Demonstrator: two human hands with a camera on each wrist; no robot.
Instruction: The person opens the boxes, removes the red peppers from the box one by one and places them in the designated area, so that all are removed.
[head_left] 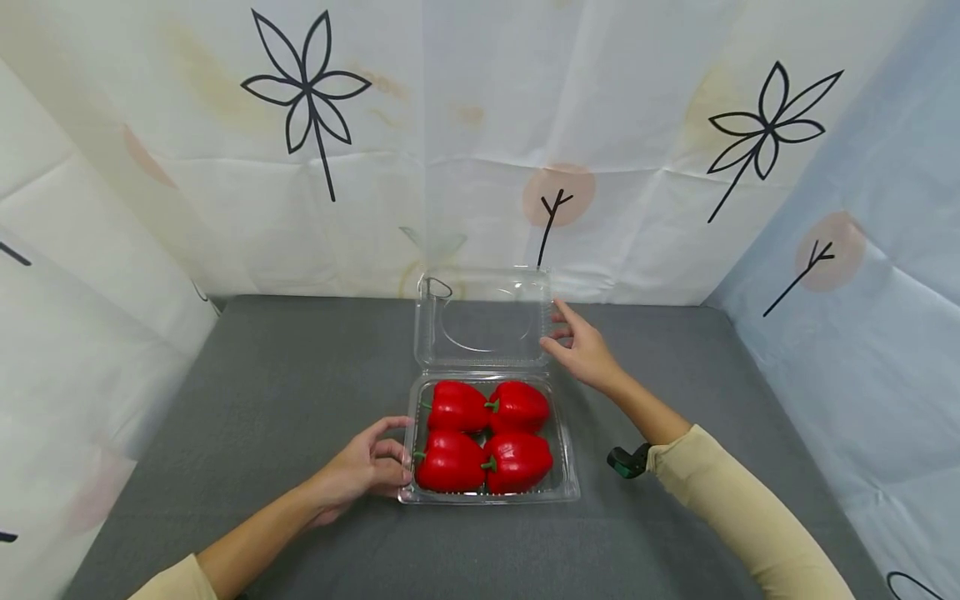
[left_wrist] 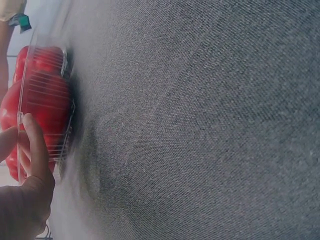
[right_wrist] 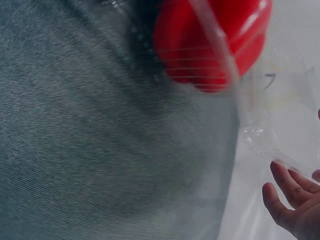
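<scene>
A clear plastic clamshell container [head_left: 567, 485] sits on the grey table with its hinged lid [head_left: 487, 321] raised at the back. Several red bell peppers [head_left: 519, 463] with green stems fill the base in two rows. My left hand [head_left: 366, 468] pinches the base's left rim; in the left wrist view, fingers of the left hand [left_wrist: 31, 192] lie on both sides of that rim. At the lid's right edge is my right hand [head_left: 588, 357]. Seen from the right wrist, the right hand [right_wrist: 300, 207] has spread fingers, fingertips right at the lid's edge.
Grey cloth covers the tabletop [head_left: 300, 358]. Pale fabric walls [head_left: 480, 125] with printed leaves and trees stand behind and at both sides. A dark device [head_left: 628, 461] is worn at the right wrist, by the beige sleeve [head_left: 742, 517].
</scene>
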